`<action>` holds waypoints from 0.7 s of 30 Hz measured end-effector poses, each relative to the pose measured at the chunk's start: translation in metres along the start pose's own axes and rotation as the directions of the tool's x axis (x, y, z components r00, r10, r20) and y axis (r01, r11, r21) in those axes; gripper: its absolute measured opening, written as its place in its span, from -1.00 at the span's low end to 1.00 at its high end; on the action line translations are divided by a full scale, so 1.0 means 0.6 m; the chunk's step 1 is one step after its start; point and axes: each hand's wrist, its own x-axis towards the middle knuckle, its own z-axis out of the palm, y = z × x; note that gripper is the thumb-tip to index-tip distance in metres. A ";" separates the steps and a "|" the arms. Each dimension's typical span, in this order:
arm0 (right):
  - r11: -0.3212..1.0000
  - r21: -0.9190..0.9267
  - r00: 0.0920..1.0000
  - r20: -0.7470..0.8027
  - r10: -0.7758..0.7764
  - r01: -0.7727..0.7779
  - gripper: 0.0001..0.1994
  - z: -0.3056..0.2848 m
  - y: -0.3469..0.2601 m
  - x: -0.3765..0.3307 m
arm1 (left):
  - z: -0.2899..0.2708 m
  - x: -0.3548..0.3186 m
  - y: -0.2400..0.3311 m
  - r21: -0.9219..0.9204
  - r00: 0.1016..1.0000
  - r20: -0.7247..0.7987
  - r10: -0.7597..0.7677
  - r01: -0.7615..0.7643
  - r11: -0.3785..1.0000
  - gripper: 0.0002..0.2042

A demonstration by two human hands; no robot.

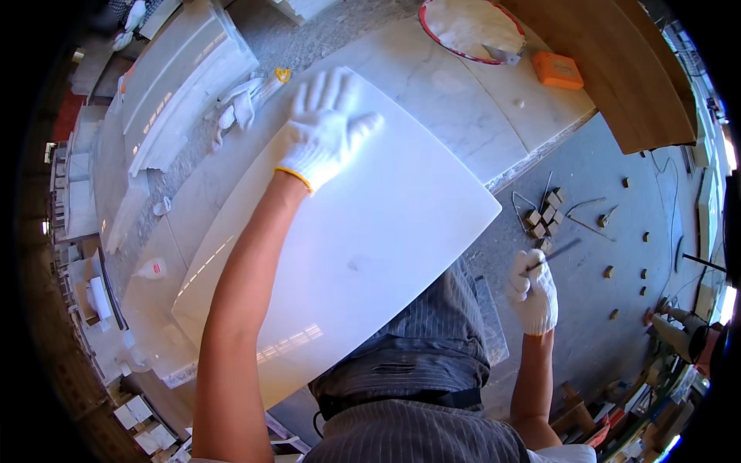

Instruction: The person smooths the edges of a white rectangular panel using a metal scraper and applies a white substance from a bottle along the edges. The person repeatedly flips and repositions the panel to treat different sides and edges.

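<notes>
A large polished white stone slab point(378, 208) with curved edges lies in front of me on a marble-topped surface point(463, 116). My left hand point(320, 135), in a white knit glove with a yellow cuff, rests over the slab's far left part, fingers spread and slightly blurred. Off the slab's right side, above the grey floor, my right hand point(534, 297) is gloved too. Its fingers are closed round a thin dark stick-like tool point(563, 251) that points up and right; its exact kind does not show.
Beyond the slab stands a red-rimmed basin point(424, 27) of white material, near an orange block point(557, 71) and a brown board point(617, 69). White gloves point(243, 104) and stone pieces point(181, 85) lie left. Wooden blocks point(544, 220) dot the floor; a person point(687, 332) is far right.
</notes>
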 end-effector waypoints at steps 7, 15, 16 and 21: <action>0.958 0.250 0.979 -0.179 -0.096 0.140 -0.80 -0.018 -0.016 0.016 | -0.096 -0.105 0.324 -0.561 0.657 0.304 0.690 -0.463 0.687 -0.14; 0.972 -0.189 0.960 -0.212 -0.181 0.142 -0.70 0.054 -0.019 -0.010 | -0.148 -0.241 0.303 -0.975 0.989 0.047 0.141 0.014 0.224 -0.60; 0.977 -0.149 0.988 -0.012 -0.155 0.152 -0.67 0.064 -0.015 -0.010 | -0.161 -0.239 0.296 -0.973 0.993 0.112 0.046 0.101 0.206 -0.57; 0.854 -0.504 0.985 0.030 0.170 -0.132 -0.71 0.164 -0.002 -0.047 | -0.201 -0.224 0.268 -0.922 0.911 0.363 -0.196 0.382 0.070 -0.63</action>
